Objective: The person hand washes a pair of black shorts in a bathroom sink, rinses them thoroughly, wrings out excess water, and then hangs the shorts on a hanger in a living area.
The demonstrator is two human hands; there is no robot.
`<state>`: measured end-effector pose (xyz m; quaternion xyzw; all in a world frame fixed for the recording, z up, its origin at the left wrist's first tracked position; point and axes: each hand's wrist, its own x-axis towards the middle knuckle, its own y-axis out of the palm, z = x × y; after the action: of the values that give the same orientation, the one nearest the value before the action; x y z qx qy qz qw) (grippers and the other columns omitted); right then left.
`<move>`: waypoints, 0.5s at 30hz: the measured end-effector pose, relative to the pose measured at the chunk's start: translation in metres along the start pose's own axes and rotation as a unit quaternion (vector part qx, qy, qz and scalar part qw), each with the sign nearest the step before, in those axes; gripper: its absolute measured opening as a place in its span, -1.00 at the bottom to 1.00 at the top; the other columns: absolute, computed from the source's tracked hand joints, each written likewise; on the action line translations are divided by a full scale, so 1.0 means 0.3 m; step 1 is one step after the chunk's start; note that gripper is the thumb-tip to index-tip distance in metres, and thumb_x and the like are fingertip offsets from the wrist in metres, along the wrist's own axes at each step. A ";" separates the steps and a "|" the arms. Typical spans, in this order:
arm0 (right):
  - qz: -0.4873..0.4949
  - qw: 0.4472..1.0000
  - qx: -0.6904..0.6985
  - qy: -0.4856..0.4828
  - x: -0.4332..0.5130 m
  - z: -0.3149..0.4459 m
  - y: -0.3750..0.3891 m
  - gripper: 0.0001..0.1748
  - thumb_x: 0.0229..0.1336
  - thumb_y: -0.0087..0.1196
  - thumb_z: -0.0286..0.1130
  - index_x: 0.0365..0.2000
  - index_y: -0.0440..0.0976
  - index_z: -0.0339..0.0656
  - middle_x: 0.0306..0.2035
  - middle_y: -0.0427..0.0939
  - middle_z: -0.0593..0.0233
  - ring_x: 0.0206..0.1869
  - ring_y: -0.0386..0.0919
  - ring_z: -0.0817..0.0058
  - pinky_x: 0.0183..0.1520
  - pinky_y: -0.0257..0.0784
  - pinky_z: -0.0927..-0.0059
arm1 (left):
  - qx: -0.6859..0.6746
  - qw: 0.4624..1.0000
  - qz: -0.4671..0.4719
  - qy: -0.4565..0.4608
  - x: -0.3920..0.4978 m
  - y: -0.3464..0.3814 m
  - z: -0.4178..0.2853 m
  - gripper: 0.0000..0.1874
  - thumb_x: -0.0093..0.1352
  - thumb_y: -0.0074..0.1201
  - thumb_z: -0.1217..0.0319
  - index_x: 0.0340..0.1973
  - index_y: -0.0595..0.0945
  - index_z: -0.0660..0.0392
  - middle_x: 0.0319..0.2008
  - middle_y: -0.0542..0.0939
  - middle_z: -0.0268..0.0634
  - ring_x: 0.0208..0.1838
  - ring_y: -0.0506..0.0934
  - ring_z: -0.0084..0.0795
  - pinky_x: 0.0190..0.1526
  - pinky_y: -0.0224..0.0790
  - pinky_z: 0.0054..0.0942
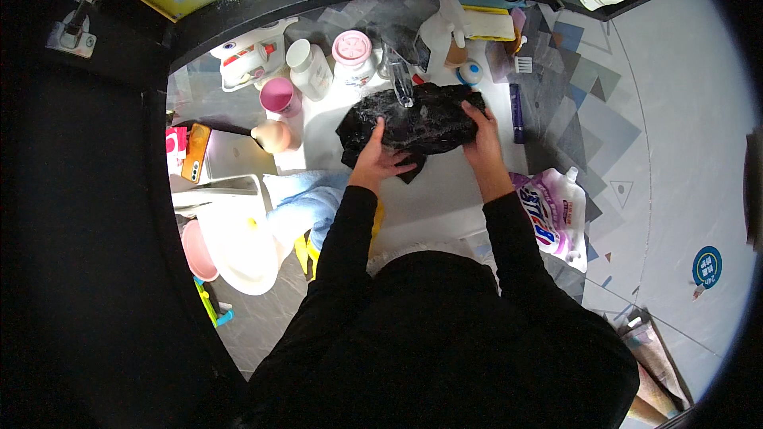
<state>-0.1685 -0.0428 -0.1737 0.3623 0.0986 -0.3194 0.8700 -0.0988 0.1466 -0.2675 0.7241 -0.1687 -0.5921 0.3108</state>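
A bunched black cloth [426, 122], shiny as if wet, is spread beneath the clear-looking spout of a faucet [400, 80]. My left hand [375, 161] holds its near left part, thumb on top and fingers spread against a hanging fold. At the right end, my right hand [483, 137] grips the cloth with the thumb over its upper face; some of the fingers are hidden behind it. Below lies a white sink basin [435, 208]. The cloth covers part of the basin, and the spout tip overlaps the cloth's far edge.
Left of the basin stand a pink cup [280, 96], a white bottle [309, 68] and a pink-lidded jar [352, 53]. A blue towel [310, 196] hangs near my left forearm. A detergent pouch [554, 214] lies by my right forearm, beyond a dark tube [517, 113]. A black shelf [334, 0] runs along the far side.
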 end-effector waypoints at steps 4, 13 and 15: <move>0.036 0.962 -0.198 -0.184 -0.087 0.150 0.074 -0.43 -0.07 0.27 -0.61 0.05 0.43 -0.29 -0.05 0.52 0.26 -0.01 0.47 0.49 0.10 0.35 0.49 | 0.050 0.995 -0.016 -0.087 0.015 0.029 0.085 0.00 0.18 0.09 -0.30 0.23 0.26 0.26 0.22 0.29 0.05 0.26 0.29 0.04 0.21 0.18 0.16; 0.127 0.850 -0.345 -0.378 -0.226 0.462 0.271 -0.50 -0.20 0.29 -0.64 -0.10 0.55 -0.30 -0.12 0.56 0.26 -0.06 0.48 0.47 0.06 0.35 0.47 | 0.177 0.980 0.056 -0.065 -0.056 0.111 0.097 -0.17 0.38 -0.28 -0.27 0.06 0.47 0.35 0.07 0.51 0.01 0.14 0.49 -0.17 0.14 0.35 -0.19; 0.229 0.748 -0.438 -0.443 -0.235 0.511 0.305 -0.49 -0.24 0.31 -0.60 -0.11 0.57 -0.26 -0.15 0.56 0.25 -0.08 0.49 0.43 0.04 0.36 0.45 | 0.204 0.975 0.060 -0.069 -0.067 0.115 0.104 -0.15 0.37 -0.30 -0.29 0.08 0.46 0.33 0.07 0.52 0.00 0.15 0.48 -0.16 0.14 0.34 -0.19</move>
<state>-0.1750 -0.0662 0.0165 -0.2287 -0.2552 -0.1569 0.9263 -0.1294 0.1253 -0.2332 0.7180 -0.3501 -0.5744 0.1790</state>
